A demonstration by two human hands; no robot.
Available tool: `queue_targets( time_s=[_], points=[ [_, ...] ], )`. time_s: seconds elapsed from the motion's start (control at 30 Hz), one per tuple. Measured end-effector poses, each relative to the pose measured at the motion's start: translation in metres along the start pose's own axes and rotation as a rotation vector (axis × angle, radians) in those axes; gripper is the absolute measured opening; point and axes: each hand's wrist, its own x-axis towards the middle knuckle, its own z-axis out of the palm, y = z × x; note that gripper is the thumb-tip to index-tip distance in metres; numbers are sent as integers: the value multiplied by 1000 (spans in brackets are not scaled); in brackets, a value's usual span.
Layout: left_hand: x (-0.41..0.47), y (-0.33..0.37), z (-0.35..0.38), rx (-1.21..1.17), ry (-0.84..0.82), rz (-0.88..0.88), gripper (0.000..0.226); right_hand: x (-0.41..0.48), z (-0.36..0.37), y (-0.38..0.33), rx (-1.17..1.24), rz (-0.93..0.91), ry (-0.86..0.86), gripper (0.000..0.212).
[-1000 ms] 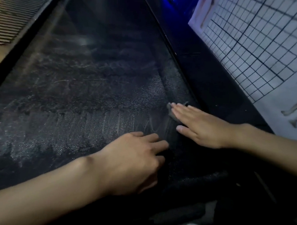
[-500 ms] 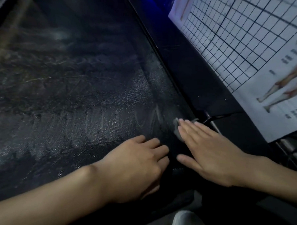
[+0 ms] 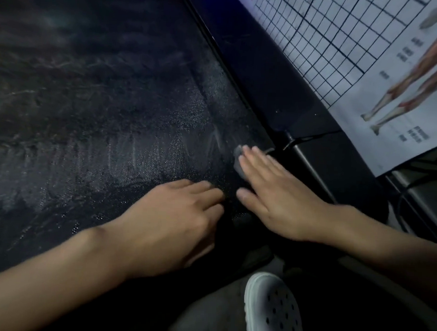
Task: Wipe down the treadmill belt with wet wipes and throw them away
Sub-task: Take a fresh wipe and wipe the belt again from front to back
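Two hands rest on the dark treadmill belt (image 3: 113,135), which is streaked with pale marks; a black side rail (image 3: 253,79) and a gridded anatomy poster (image 3: 367,59) lie to the right, a white shoe (image 3: 271,310) near. The right hand (image 3: 281,193) lies flat with straight fingers, pressing the grey wet wipe (image 3: 238,156) onto the belt's right edge. The left hand (image 3: 170,220) beside it touches the belt with loosely bent fingers and holds nothing.

Pressed a grey wet wipe (image 3: 237,159) flat under the right hand (image 3: 278,195) at the right edge of the streaked treadmill belt (image 3: 114,125). Rested the left hand (image 3: 170,220), fingers loosely bent, on the belt just beside. Wore a white perforated clog (image 3: 273,310), near right; gridded anatomy poster (image 3: 367,59), far right.
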Motion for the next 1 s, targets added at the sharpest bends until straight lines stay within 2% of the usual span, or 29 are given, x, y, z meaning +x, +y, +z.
queue_targets(
  time_s=[0.13,0.27,0.43,0.53,0.57,0.7,0.73,0.83,1.0],
  points=[
    [-15,-4,3,62,-28,-58,42,-23,14,-12,-124,-297,-18,74],
    [-22,-5,-2,23,-21,-84,37,11,-5,-4,-75,-140,3,76],
    [-35,-10,-3,-1,28,-116,28,2,-2,-13,-122,-391,-86,68],
    [-41,-12,-6,-10,46,-160,28,27,-11,-9,-81,-252,-50,72],
    [-44,-13,-7,-13,44,-171,28,29,-10,-13,-85,-265,-33,74],
    [-59,-20,-6,-3,53,-254,20,18,4,-31,-156,-596,-63,69],
    [-62,-21,-6,6,60,-281,21,27,0,-28,-148,-595,-49,68],
    [-71,-21,-7,11,57,-343,28,53,-9,-31,-106,-415,8,72],
    [-87,-25,-9,21,60,-420,27,45,-1,-60,-139,-713,-73,70]
  ],
)
